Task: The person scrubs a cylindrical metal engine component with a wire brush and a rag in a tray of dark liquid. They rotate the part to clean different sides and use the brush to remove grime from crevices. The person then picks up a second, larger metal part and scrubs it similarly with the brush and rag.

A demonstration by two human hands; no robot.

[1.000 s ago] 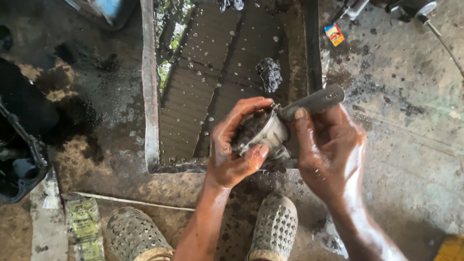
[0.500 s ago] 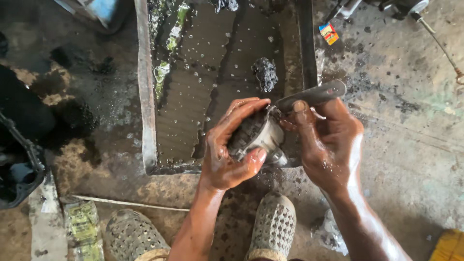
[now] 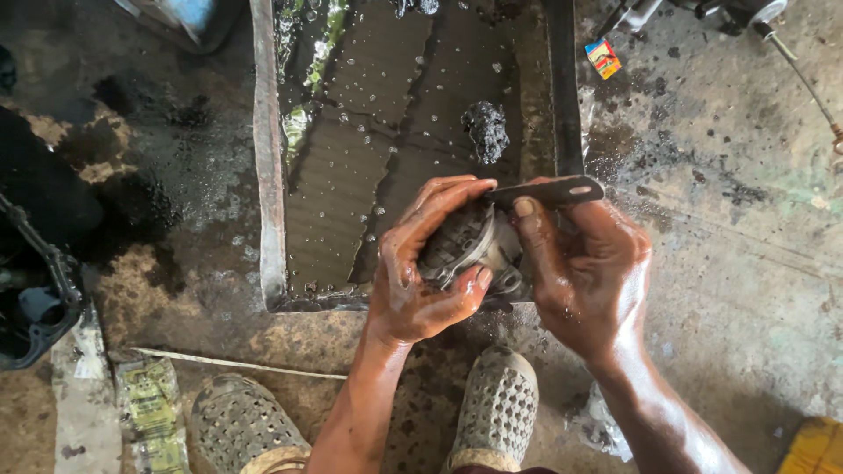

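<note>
My left hand (image 3: pixel 420 268) wraps around a greasy round metal engine part (image 3: pixel 465 244), fingers curled over its top and thumb under it. My right hand (image 3: pixel 584 272) grips the same part from the right side, beside a flat metal bracket arm with a hole (image 3: pixel 553 190) that sticks out of it to the upper right. Both hands are wet and oily. They hold the part over the near edge of a metal wash tray (image 3: pixel 266 184) filled with dark liquid.
A black grimy lump (image 3: pixel 486 130) lies in the tray's liquid. My two perforated shoes (image 3: pixel 496 408) stand on the stained concrete below. A thin rod (image 3: pixel 237 362) and flattened packets (image 3: pixel 154 412) lie at the lower left. Dark machinery (image 3: pixel 35 290) sits at left, a small colourful packet (image 3: pixel 602 58) at upper right.
The view has shifted slightly; the part has turned a little in my hands, and droplets now speckle the liquid in the tray.
</note>
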